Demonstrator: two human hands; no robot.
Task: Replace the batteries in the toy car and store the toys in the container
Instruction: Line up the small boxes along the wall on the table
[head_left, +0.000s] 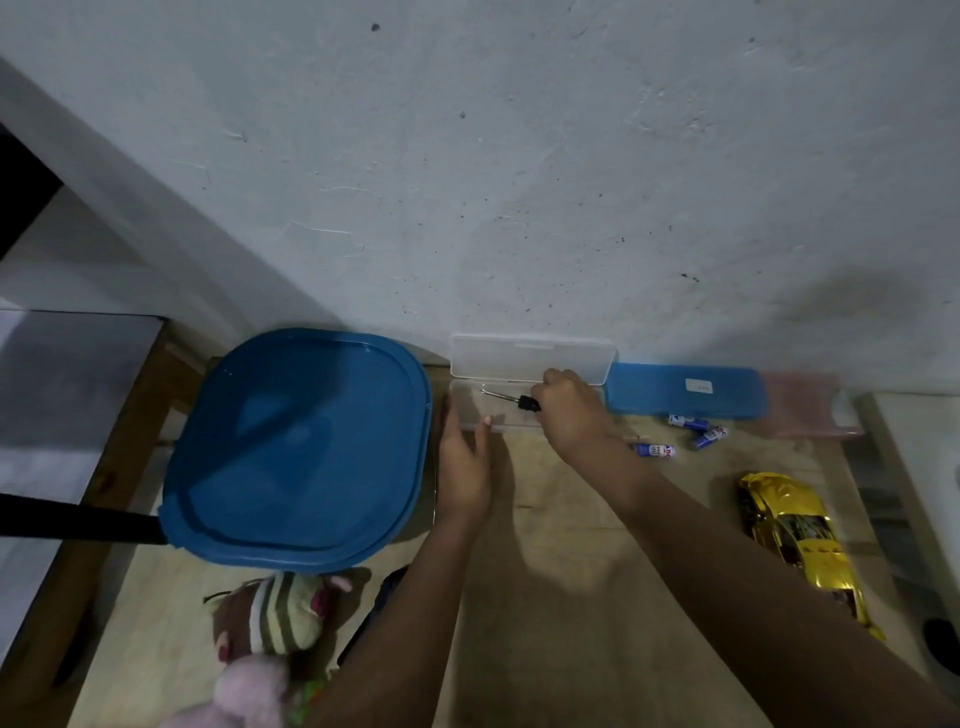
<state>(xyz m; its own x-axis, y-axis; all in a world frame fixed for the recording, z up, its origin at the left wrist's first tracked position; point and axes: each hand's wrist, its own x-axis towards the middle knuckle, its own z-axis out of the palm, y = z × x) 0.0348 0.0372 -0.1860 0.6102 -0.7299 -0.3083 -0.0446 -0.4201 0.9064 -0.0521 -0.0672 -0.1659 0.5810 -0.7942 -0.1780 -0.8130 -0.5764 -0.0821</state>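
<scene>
A clear plastic case (530, 358) lies open against the wall, its lid standing up. My right hand (569, 410) grips a small black-handled screwdriver (511, 399) over the case's tray. My left hand (462, 462) rests flat with straight fingers against the case's left front edge. A shiny yellow toy car (800, 535) lies on the wooden table at the right. Three blue batteries (691, 431) lie loose between the car and the wall. The big blue-lidded container (296, 447) sits at the left, its lid on.
A flat blue case (685, 392) and a pinkish box (810, 405) lie along the wall at the right. Stuffed toys (275, 618) are piled at the table's near left. A black bar (78, 519) crosses in from the left edge.
</scene>
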